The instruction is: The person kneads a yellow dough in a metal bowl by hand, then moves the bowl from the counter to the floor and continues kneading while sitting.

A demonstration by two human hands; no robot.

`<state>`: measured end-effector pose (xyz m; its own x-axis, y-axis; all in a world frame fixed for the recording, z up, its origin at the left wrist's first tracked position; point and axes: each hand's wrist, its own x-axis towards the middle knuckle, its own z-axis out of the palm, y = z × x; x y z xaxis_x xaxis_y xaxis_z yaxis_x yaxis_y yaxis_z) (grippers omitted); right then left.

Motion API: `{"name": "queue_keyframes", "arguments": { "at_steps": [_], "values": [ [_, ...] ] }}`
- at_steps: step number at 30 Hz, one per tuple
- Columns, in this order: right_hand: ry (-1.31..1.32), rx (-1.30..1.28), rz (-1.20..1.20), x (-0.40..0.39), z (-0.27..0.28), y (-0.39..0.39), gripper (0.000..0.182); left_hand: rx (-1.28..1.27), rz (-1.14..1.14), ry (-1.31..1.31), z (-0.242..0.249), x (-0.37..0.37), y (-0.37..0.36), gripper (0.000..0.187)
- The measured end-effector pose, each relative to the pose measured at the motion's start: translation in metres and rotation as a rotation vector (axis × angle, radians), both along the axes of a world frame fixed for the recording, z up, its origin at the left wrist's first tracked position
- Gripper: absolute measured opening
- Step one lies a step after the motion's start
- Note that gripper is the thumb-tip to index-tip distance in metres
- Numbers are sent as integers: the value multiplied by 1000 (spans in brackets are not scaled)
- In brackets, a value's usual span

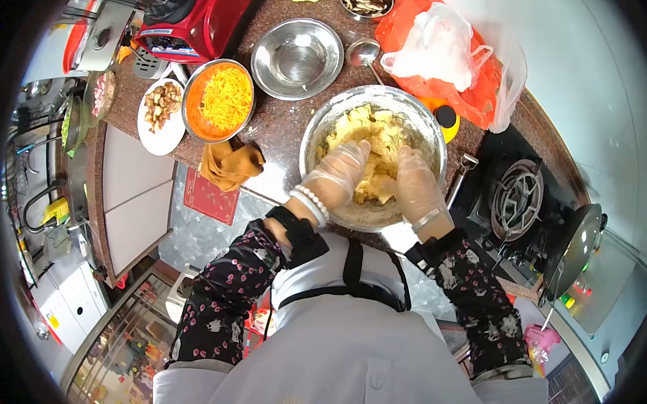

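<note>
A large steel bowl (313,123) holds crumbly yellow dough (372,132) with dry flour clinging to the inner wall. My left hand (341,173), in a clear plastic glove, presses into the left side of the dough with its fingers curled around a clump. On the right side, my right hand (415,184), gloved the same way, is closed against more dough, its fingertips partly buried. Loose pieces lie between the two hands. A beaded bracelet (311,201) circles my left wrist.
Behind the bowl stand a shallow steel basin (298,48), a ladle (362,52) and plastic bags (443,46). Left are a bowl of shredded orange-yellow vegetable (226,97), a plate of brown pieces (151,135), a brown cloth (231,164) and a red appliance (208,27). A gas burner (516,198) is right.
</note>
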<state>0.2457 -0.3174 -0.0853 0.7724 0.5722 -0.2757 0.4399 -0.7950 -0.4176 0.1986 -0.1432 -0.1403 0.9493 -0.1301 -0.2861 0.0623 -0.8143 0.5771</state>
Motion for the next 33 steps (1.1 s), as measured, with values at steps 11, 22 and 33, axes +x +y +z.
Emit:
{"name": "queue_keyframes", "arguments": {
  "at_steps": [11,22,33],
  "values": [
    [515,-268,-57,0,-67,29,39,87,66,424,-7,26,-31,32],
    [585,-15,-229,32,-4,10,42,271,233,319,23,26,11,30],
    [1142,641,-981,77,-74,50,45,-357,284,240,-67,54,22,57]
  ]
}}
